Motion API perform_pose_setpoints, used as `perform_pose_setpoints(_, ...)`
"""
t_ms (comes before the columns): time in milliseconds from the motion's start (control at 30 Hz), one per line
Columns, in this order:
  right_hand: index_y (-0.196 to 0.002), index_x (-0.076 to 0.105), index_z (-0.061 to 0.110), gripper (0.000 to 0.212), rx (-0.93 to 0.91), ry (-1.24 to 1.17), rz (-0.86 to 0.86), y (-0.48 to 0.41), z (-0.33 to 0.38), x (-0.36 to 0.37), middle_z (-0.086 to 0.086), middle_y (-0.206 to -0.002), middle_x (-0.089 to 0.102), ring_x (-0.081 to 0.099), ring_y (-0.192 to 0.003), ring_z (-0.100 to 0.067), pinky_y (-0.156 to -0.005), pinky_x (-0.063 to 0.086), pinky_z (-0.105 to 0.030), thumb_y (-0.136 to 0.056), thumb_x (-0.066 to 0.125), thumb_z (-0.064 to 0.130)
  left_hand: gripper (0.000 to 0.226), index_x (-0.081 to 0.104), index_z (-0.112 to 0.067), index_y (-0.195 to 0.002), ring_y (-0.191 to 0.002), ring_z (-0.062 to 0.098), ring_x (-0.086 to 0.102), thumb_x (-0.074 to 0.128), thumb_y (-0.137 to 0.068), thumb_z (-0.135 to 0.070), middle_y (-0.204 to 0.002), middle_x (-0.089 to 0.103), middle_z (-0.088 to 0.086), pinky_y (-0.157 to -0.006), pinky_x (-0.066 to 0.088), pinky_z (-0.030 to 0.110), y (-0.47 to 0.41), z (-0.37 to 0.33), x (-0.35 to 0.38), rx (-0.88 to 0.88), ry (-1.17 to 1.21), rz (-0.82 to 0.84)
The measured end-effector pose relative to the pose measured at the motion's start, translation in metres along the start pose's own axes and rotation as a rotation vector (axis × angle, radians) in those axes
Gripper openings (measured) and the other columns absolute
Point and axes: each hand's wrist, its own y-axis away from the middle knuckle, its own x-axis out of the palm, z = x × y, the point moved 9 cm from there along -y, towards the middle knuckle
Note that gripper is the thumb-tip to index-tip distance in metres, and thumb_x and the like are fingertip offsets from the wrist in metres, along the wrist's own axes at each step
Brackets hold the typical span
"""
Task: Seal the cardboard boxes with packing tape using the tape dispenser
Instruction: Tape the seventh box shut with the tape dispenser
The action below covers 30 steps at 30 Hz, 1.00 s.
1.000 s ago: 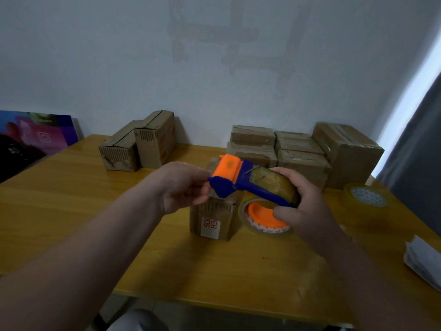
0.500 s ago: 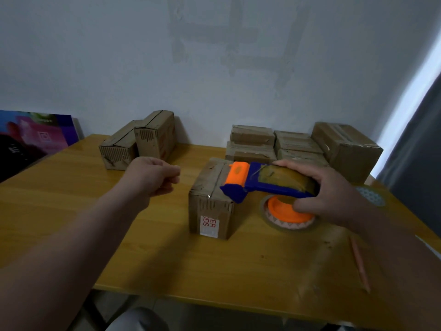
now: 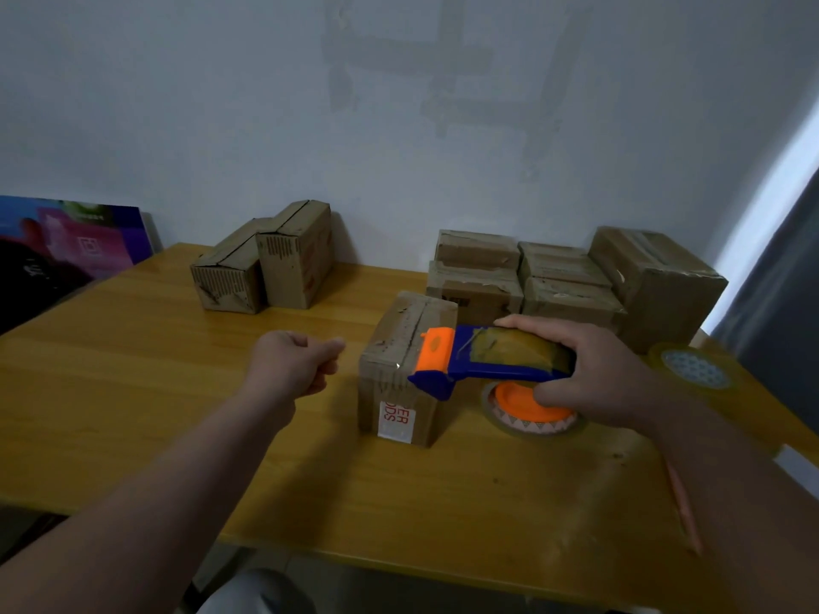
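Observation:
A small cardboard box [image 3: 399,392] with a white label stands in the middle of the wooden table [image 3: 155,392]. My right hand [image 3: 598,378] grips the blue and orange tape dispenser [image 3: 478,356], whose orange head lies over the box's right top edge. The dispenser's tape roll [image 3: 532,409] with its orange hub hangs just right of the box. My left hand [image 3: 292,365] hovers left of the box with its fingers curled and holds nothing.
Two cardboard boxes [image 3: 266,268] stand at the back left, several more boxes [image 3: 576,281] at the back right. A spare tape roll [image 3: 696,370] lies at the right edge, a pink pen [image 3: 684,511] near the front right. A colourful board [image 3: 66,250] leans at the far left.
My left hand let go of the dispenser's head and drew back to the left. My right hand carried the dispenser to the right and lowered it beside the box.

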Motion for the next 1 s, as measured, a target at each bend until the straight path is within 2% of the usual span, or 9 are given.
perform_pose_setpoints(100,-0.127,0.047,0.046,0.075,-0.002,-0.019,-0.011,-0.002,-0.002,0.003,0.015,-0.102,0.055,0.057,-0.062,0.006,-0.049,0.042,-0.011,-0.057,0.064,0.025,0.02,0.064,0.0,-0.08,-0.058,0.017,0.051,0.07,-0.085,-0.018,-0.068,0.061,0.01,-0.054,0.046,0.027,-0.003,0.007,0.002,-0.002,-0.035,0.0)
perform_pose_setpoints(233,-0.128,0.048,0.044,0.075,0.007,-0.032,-0.02,-0.001,-0.01,0.009,0.014,-0.104,0.055,0.057,-0.059,0.005,-0.047,0.04,-0.011,-0.057,0.066,0.025,0.024,0.063,0.002,-0.081,-0.059,0.018,0.05,0.067,-0.087,-0.02,-0.069,0.06,0.011,-0.054,0.044,0.028,-0.002,0.022,0.01,-0.028,-0.071,0.021)
perform_pose_setpoints(333,-0.125,0.047,0.048,0.073,0.008,-0.032,-0.036,0.0,-0.016,0.011,0.014,-0.105,0.054,0.058,-0.064,0.005,-0.049,0.042,-0.011,-0.068,0.076,0.012,0.024,0.061,0.0,-0.077,-0.056,0.018,0.047,0.064,-0.09,-0.02,-0.066,0.057,0.009,-0.055,0.043,0.028,0.003,0.029,0.019,-0.047,-0.053,0.063)
perform_pose_setpoints(400,-0.123,0.046,0.049,0.075,0.021,-0.042,-0.044,0.001,-0.019,0.013,0.014,-0.103,0.054,0.057,-0.062,0.006,-0.048,0.042,-0.011,-0.071,0.074,0.002,0.024,0.061,0.001,-0.08,-0.055,0.017,0.046,0.061,-0.092,-0.021,-0.067,0.057,0.009,-0.054,0.043,0.028,0.005,0.031,0.023,-0.052,-0.048,0.077)
perform_pose_setpoints(633,-0.118,0.046,0.054,0.075,0.016,-0.073,-0.053,0.002,-0.021,0.014,0.01,-0.102,0.059,0.061,-0.066,-0.003,-0.051,0.046,-0.015,-0.071,0.074,0.003,0.023,0.057,-0.009,-0.078,-0.063,0.019,0.05,0.057,-0.093,-0.026,-0.068,0.051,0.007,-0.06,0.046,0.032,0.009,0.047,0.03,-0.103,-0.094,0.085)
perform_pose_setpoints(733,-0.117,0.045,0.057,0.075,0.02,-0.085,-0.049,0.004,-0.023,0.014,0.012,-0.106,0.058,0.062,-0.072,-0.005,-0.054,0.048,-0.015,-0.072,0.075,0.004,0.017,0.053,-0.011,-0.077,-0.061,0.02,0.051,0.059,-0.091,-0.02,-0.072,0.059,0.01,-0.059,0.043,0.031,0.009,0.054,0.028,-0.097,-0.164,0.113)
perform_pose_setpoints(800,-0.116,0.044,0.057,0.076,0.025,-0.087,-0.043,0.004,-0.024,0.015,0.013,-0.106,0.057,0.062,-0.074,-0.004,-0.054,0.048,-0.014,-0.072,0.075,0.004,0.015,0.057,-0.012,-0.079,-0.07,0.019,0.056,0.057,-0.092,-0.017,-0.083,0.065,0.009,-0.068,0.048,0.034,0.008,0.046,0.021,-0.032,-0.18,0.055)
perform_pose_setpoints(900,-0.118,0.043,0.056,0.076,0.035,-0.08,-0.036,0.004,-0.025,0.016,0.014,-0.105,0.056,0.061,-0.073,-0.002,-0.053,0.047,-0.014,-0.072,0.075,0.005,0.02,0.065,-0.018,-0.099,-0.095,0.014,0.06,0.048,-0.094,-0.01,-0.104,0.066,0.002,-0.09,0.05,0.038,0.017,0.019,0.012,0.095,-0.054,-0.043)
perform_pose_setpoints(1000,-0.124,0.046,0.05,0.074,0.042,-0.101,-0.036,0.004,-0.027,0.017,0.008,-0.102,0.059,0.061,-0.067,-0.003,-0.052,0.046,-0.014,-0.07,0.076,0.009,0.043,0.051,-0.02,-0.133,-0.118,0.012,0.053,0.044,-0.093,-0.006,-0.128,0.058,-0.002,-0.096,0.044,0.028,0.034,0.0,0.03,0.174,0.017,0.097)
